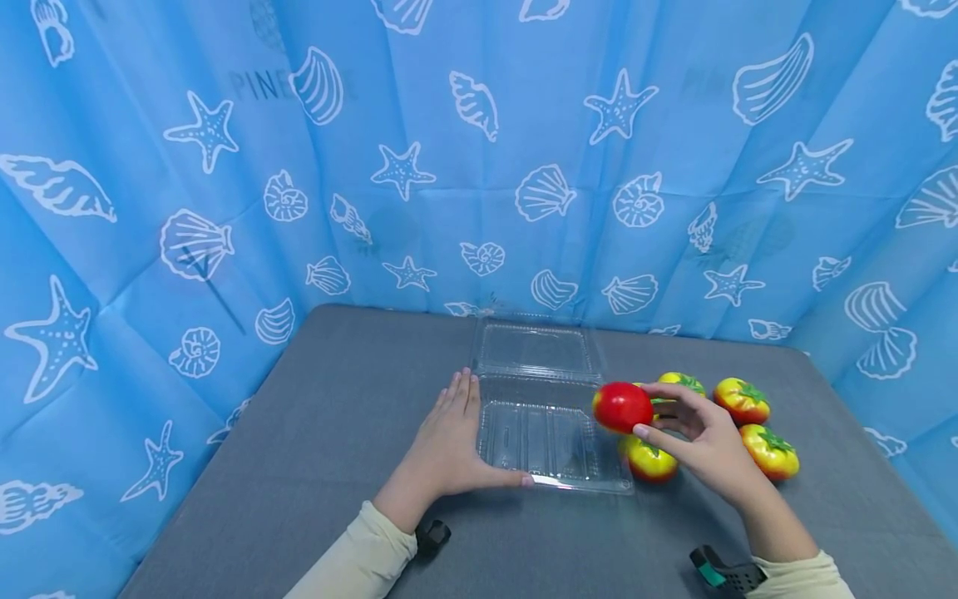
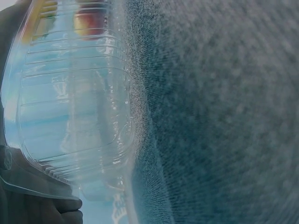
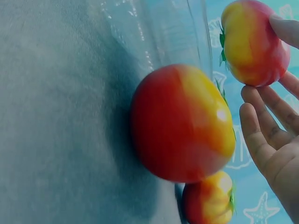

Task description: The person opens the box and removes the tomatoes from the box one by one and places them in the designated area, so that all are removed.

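Observation:
My right hand (image 1: 699, 441) pinches a red and yellow tomato (image 1: 623, 408) between thumb and fingertips, raised just over the right rim of a clear plastic clamshell box (image 1: 539, 437). In the right wrist view, that tomato (image 3: 252, 44) shows its green leafy top turned sideways. My left hand (image 1: 445, 449) lies against the box, fingers straight along its left side and thumb reaching along the front rim. The box's lid (image 1: 535, 349) is folded back, flat toward the curtain. Right beside the box, under the held tomato, sits another tomato (image 1: 649, 459), large in the right wrist view.
More tomatoes stand to the right of my right hand: one at the back (image 1: 681, 383), one farther right (image 1: 741, 401) and one nearer (image 1: 769, 452). All rest on a grey cloth-covered table (image 1: 337, 416). A blue curtain (image 1: 479, 166) with shells and starfish hangs behind the table.

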